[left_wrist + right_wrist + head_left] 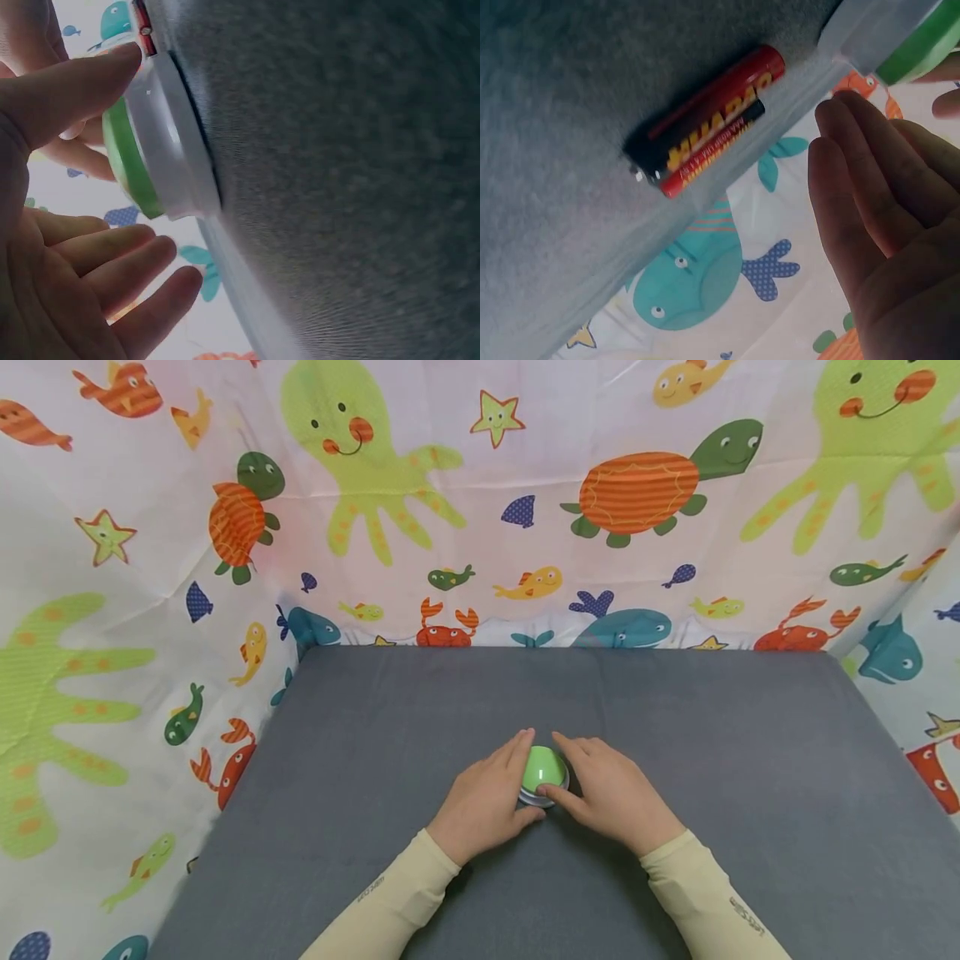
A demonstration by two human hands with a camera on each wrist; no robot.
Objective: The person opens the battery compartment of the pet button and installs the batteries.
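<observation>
Curtain [517,556] with printed sea animals hangs behind the bench and at both sides. Bench [360,743]: dark grey cloth surface.

Sleeves [390,893]: pale yellow, down to both wrists. Left hand [486,797] lies along the left side of the button, fingers straight, gripping nothing; its thumb reaches across the front, and whether it touches the base cannot be told. Right hand [611,789] stands at the other side, fingers relaxed and nearly straight, thumb over the button's front edge; no grip shows, light contact possible.

Button [544,767]: green dome over a pale base, on the bench between the two hands, dome upward, base down.

Batteries [712,124]: two, red and black, side by side on the bench near the button, on its right; hidden in the head view.

Step in hand, judged: both hands frame the button, positioning or steadying it, without a firm hold. Next move, judged: calls for even contact from both sides on the base rim, light thumb pressure, and care that the right fingers do not roll the batteries.
</observation>
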